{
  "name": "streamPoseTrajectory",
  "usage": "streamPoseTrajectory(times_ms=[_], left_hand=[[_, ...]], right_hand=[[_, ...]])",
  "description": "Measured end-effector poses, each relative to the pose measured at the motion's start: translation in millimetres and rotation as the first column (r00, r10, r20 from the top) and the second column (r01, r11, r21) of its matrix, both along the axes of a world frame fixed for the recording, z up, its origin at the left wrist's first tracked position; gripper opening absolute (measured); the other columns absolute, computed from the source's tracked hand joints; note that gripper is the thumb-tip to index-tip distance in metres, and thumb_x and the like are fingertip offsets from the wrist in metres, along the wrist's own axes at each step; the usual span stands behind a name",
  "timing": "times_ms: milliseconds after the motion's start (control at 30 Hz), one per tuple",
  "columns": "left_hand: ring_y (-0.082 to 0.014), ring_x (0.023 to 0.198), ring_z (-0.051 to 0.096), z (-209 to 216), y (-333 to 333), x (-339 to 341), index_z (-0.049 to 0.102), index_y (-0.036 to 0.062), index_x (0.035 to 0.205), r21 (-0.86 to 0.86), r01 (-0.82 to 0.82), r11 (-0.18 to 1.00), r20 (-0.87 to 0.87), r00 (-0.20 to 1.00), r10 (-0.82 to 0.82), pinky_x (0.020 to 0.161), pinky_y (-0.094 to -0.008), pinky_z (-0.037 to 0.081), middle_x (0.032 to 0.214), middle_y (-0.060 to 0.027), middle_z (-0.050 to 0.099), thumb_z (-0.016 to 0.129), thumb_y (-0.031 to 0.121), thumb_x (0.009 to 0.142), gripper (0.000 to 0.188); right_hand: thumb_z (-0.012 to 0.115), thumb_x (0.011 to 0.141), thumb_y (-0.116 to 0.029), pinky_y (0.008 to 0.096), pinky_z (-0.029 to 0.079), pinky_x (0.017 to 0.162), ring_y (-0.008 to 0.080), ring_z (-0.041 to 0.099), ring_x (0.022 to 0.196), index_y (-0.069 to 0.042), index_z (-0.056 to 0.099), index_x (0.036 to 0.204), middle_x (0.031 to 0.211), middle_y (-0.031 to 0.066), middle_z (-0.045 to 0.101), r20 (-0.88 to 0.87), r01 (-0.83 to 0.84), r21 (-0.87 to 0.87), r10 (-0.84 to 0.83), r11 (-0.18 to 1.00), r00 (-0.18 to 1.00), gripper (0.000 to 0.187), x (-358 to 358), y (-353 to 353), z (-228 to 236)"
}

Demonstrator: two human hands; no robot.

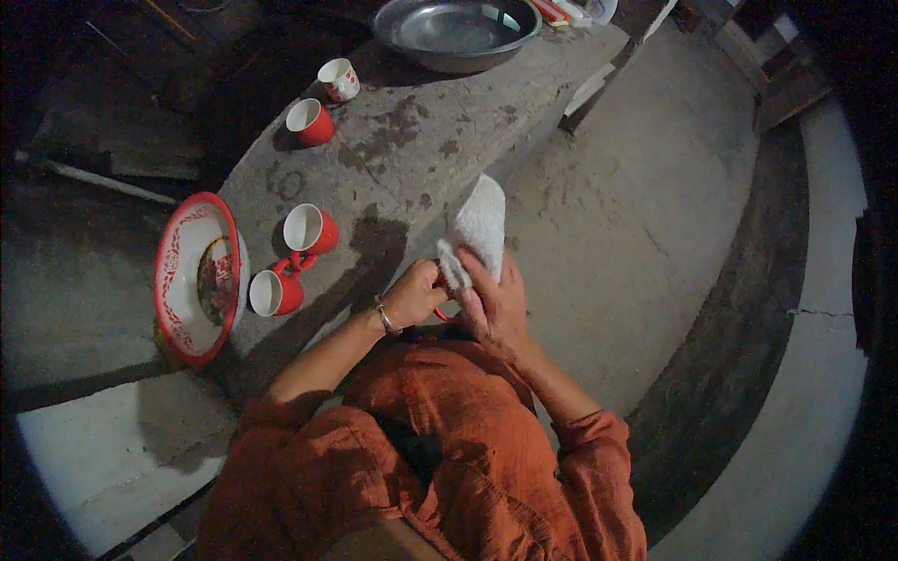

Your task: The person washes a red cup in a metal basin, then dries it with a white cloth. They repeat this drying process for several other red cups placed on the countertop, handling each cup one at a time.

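Note:
My left hand (412, 296), with a bangle on the wrist, is closed in front of my body. Its fingers hold what looks like a red mug (442, 315); only a thin curved red part shows, the rest hidden behind my hands. In my right hand (502, 313) is a white cloth (484, 217), bunched against the mug, with its loose end standing up past my fingers. Left of my hands, on the grey stone slab, stand a red mug (315, 230) and another red mug (278, 291), their handles close together.
Farther along the slab (412, 140) are a red cup (310, 122) and a white patterned cup (339, 80). A metal basin (456, 35) sits at the far end. A red-rimmed enamel basin (199, 279) leans tilted at the left edge. Concrete floor (645, 187) lies to the right.

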State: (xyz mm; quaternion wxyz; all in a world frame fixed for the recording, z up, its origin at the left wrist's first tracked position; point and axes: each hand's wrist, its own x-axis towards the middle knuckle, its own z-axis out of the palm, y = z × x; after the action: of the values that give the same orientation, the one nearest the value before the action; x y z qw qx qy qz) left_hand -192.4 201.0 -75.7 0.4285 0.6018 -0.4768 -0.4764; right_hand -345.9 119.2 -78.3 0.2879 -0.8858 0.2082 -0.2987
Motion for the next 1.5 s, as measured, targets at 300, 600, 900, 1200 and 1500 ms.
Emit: streamPoseTrajectory(times_ms=[300,600,900,1200,1500], left_hand=[[-0.0299,0.076,0.053,-2,2,-8,0.057,0.0012,0.082,-0.317,0.242,0.917,0.366,0.923,-0.117,0.089,-0.0429,0.031,0.079,-0.0149,0.057,0.064,0.018,0.075,0.02],[-0.0242,0.063,0.055,5,-4,-1,0.056,-0.0014,0.08,-0.14,-0.087,0.986,0.148,0.983,0.108,0.062,-0.0327,0.043,0.07,-0.0129,0.057,0.057,0.004,0.071,0.01],[-0.0273,0.095,0.053,3,-3,1,0.057,0.0025,0.087,-0.322,0.425,0.846,0.387,0.875,-0.292,0.096,-0.0399,0.032,0.101,-0.0117,0.057,0.068,0.013,0.071,0.022],[-0.0171,0.073,0.058,27,-18,3,0.056,-0.002,0.092,-0.036,0.03,0.999,0.182,0.983,-0.023,0.066,-0.0302,0.046,0.081,-0.0112,0.061,0.066,0.015,0.076,0.026],[-0.0106,0.069,0.051,5,-14,3,0.054,-0.0026,0.085,-0.117,-0.11,0.987,0.134,0.983,0.126,0.062,-0.0268,0.043,0.075,-0.0092,0.058,0.064,0.005,0.075,0.015]], right_hand=[[0.043,0.088,-0.043,0.0337,0.039,0.088,0.0184,0.053,0.1,-0.002,0.047,0.12,0.113,0.0143,0.056,0.089,-0.071,0.98,0.09,-0.187,0.992,0.052,3,-62,-14],[0.051,0.083,-0.028,0.0415,0.037,0.086,0.0389,0.047,0.098,-0.003,0.033,0.13,0.115,0.0252,0.045,-0.128,0.042,0.089,-0.03,0.995,0.991,0.056,8,-6,16],[0.045,0.086,-0.049,0.0359,0.038,0.094,0.0239,0.049,0.109,-0.005,0.046,0.121,0.122,0.0112,0.05,0.091,-0.055,0.972,0.15,-0.229,0.985,0.057,-5,-68,-25],[0.046,0.086,-0.044,0.0348,0.046,0.078,0.0206,0.058,0.084,-0.003,0.052,0.107,0.098,0.0096,0.059,0.101,-0.115,0.989,-0.141,-0.092,0.985,0.047,17,-60,-32],[0.05,0.086,-0.03,0.0397,0.041,0.077,0.0323,0.055,0.084,-0.003,0.046,0.121,0.089,0.0204,0.056,0.034,0.2,0.311,-0.221,0.929,0.975,0.045,19,-10,3]])
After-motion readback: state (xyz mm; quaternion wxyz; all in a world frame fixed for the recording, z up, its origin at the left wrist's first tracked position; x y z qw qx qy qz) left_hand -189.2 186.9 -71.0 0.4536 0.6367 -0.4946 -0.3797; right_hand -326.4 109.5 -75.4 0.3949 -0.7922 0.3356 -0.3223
